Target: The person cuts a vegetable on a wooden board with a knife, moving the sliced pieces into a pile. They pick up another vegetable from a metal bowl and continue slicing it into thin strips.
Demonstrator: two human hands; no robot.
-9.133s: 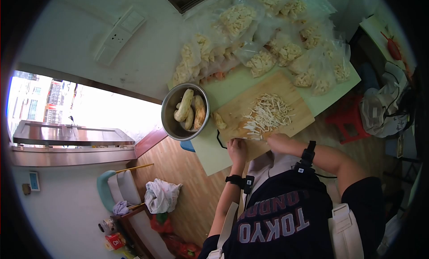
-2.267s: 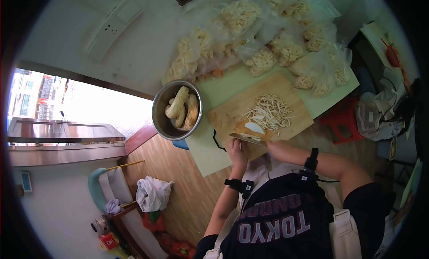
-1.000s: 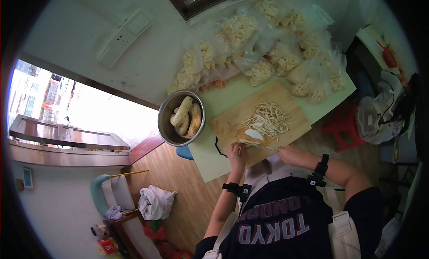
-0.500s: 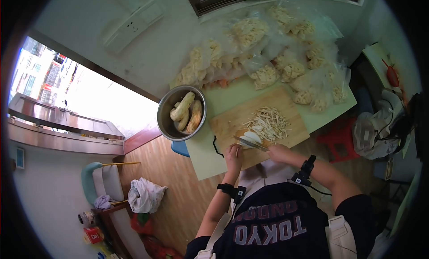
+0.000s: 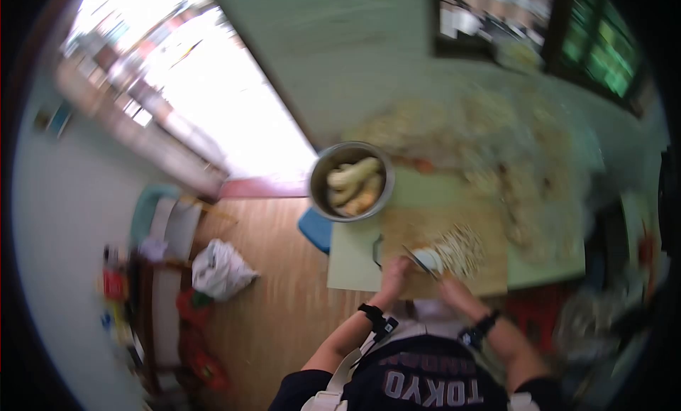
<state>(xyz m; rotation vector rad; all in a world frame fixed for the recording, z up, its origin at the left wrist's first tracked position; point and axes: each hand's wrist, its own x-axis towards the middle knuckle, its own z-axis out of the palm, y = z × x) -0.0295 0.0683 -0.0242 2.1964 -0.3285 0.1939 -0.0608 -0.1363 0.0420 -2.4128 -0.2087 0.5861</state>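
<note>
My right hand [image 5: 455,292] is closed round the handle of a kitchen knife [image 5: 420,262], whose blade points up and left over the cutting board [image 5: 403,226]. White slices of a vegetable [image 5: 430,259] lie beside the blade. My left hand [image 5: 397,271] is at the board's near left edge, left of the knife, fingers drawn together; blur hides what they grip. Thin pale strips [image 5: 462,250] are heaped on the board to the right of the slices. Behind the board on the left, a metal bowl [image 5: 316,198] holds several long, pale peeled vegetables [image 5: 355,174].
Clear plastic bags of pale pieces [image 5: 489,116] cover the back and right of the light green table [image 5: 349,265]. A blue stool [image 5: 316,230] shows under its left edge. A white bag [image 5: 221,269] sits on the floor at left, near a chair [image 5: 172,223].
The view has swung, so the table sits lower and further right, and much is blurred. My right hand still holds the knife over the board; its blade now slants more steeply in view.
</note>
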